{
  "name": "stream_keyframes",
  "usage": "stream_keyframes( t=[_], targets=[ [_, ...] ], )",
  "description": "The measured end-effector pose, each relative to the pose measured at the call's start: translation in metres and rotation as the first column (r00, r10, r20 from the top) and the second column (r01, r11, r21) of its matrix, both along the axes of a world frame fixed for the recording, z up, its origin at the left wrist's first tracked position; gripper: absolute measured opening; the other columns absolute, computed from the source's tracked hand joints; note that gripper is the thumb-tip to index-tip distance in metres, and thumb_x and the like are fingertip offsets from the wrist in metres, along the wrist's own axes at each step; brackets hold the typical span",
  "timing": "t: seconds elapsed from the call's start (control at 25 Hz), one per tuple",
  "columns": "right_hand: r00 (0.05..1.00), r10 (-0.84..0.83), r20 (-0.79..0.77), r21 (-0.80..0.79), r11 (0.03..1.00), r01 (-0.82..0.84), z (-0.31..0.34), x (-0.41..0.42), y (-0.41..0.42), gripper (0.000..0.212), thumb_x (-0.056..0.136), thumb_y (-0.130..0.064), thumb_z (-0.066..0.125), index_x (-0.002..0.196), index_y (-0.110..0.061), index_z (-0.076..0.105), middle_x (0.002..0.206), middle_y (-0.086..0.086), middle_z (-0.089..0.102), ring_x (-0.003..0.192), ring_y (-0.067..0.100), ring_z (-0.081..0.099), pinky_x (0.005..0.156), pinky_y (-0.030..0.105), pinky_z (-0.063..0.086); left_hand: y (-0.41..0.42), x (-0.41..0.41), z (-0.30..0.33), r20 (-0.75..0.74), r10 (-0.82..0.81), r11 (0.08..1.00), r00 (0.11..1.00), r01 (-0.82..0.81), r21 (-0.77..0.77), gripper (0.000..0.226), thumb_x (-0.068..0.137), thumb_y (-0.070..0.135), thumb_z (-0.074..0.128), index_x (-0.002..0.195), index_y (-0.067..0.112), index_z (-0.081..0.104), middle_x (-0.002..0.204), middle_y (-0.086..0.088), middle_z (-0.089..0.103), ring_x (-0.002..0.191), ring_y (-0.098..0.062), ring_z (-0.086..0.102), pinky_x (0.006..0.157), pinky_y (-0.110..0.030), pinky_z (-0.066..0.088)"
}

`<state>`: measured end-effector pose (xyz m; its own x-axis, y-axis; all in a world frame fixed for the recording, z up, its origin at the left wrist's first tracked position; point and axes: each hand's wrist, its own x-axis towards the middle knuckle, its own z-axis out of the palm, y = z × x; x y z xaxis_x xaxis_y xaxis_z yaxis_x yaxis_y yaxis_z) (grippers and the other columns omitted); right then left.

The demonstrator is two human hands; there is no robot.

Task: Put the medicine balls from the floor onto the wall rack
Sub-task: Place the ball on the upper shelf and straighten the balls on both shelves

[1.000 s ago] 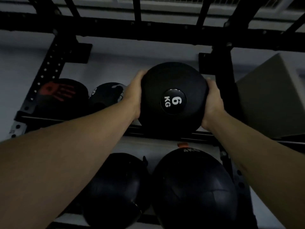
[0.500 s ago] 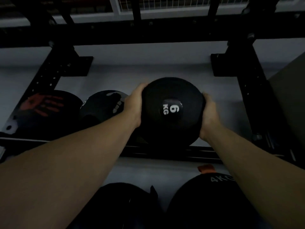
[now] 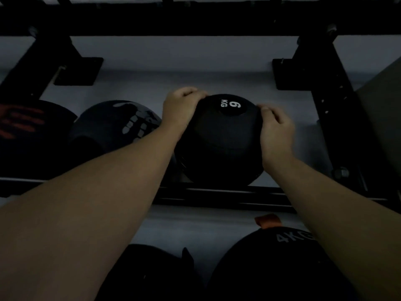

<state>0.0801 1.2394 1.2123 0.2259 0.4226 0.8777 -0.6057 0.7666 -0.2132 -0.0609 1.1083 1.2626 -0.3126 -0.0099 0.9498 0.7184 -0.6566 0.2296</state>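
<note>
On upper rack shelf (image 3: 217, 193), toward right end: one black round 6 KG ball (image 3: 219, 144), matte, resting on rails. Left hand (image 3: 180, 111) and right hand (image 3: 275, 129) cup its sides, grip curled holding ball. Two more dark balls at left: grey-print ball (image 3: 117, 127), red-print ball (image 3: 23, 131). Lower shelf: two dark balls, one marked 4KG (image 3: 271, 268).

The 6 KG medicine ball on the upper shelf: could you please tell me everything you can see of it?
The 6 KG ball is round, matte black and rubbery-looking, with a smooth disc near its top bearing white "6 KG", upside down in this view. It sits on the rack's upper rail, right of a ball with a pale print. The left hand and right hand rest on its upper sides, fingers curled.
</note>
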Motion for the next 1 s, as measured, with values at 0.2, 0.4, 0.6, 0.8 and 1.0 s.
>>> stream_keyframes(
  t=[0.2,0.4,0.6,0.8,1.0],
  targets=[
    [0.875,-0.331,0.354,0.281,0.930,0.238,0.010,-0.024,0.008,0.037,0.105,-0.039,0.053,0.126,-0.015,0.072,0.130,0.008,0.069,0.121,0.020,0.063,0.109,0.034,0.048,0.029,-0.030,-0.029,0.033,0.094,0.951,0.995,-0.080,-0.300,0.030,0.100,0.044,0.058,0.101,0.025,0.080,0.125,-0.015,0.076,0.118,-0.031,0.069,0.111,-0.045,0.051],
    [0.749,-0.367,0.551,0.233,0.930,0.285,0.015,-0.041,0.023,0.047,0.111,-0.037,0.032,0.136,-0.015,0.065,0.139,0.007,0.064,0.129,0.026,0.057,0.118,0.040,0.040,0.047,-0.044,-0.058,-0.010,0.142,0.955,0.990,-0.139,-0.260,0.052,0.094,0.063,0.060,0.125,0.023,0.071,0.128,0.002,0.071,0.118,-0.018,0.068,0.110,-0.042,0.051],
    [0.850,-0.211,0.483,0.115,0.977,0.178,0.000,-0.025,0.050,0.045,0.111,-0.034,0.031,0.141,-0.020,0.062,0.134,-0.001,0.060,0.122,0.016,0.055,0.105,0.025,0.039,0.060,-0.020,-0.047,-0.119,0.276,0.915,0.954,-0.298,-0.271,0.059,0.085,0.071,0.058,0.124,0.030,0.073,0.132,0.009,0.070,0.120,-0.015,0.065,0.108,-0.039,0.050],
    [0.868,-0.189,0.459,0.074,0.982,0.175,-0.009,-0.018,0.056,0.047,0.113,-0.033,0.028,0.146,-0.018,0.056,0.132,-0.002,0.056,0.126,0.016,0.052,0.115,0.028,0.038,0.068,-0.012,-0.043,-0.180,0.303,0.899,0.936,-0.343,-0.270,0.060,0.086,0.073,0.057,0.128,0.032,0.072,0.135,0.010,0.070,0.122,-0.014,0.063,0.100,-0.033,0.048],
    [0.865,-0.170,0.472,0.045,0.985,0.169,-0.015,-0.021,0.046,0.051,0.115,-0.032,0.022,0.155,-0.015,0.048,0.156,0.007,0.052,0.141,0.022,0.049,0.125,0.034,0.033,0.057,-0.012,-0.049,-0.207,0.303,0.866,0.930,-0.360,-0.348,0.071,0.095,0.077,0.042,0.149,0.034,0.055,0.156,0.000,0.053,0.143,-0.025,0.050,0.120,-0.046,0.041]
  ],
)
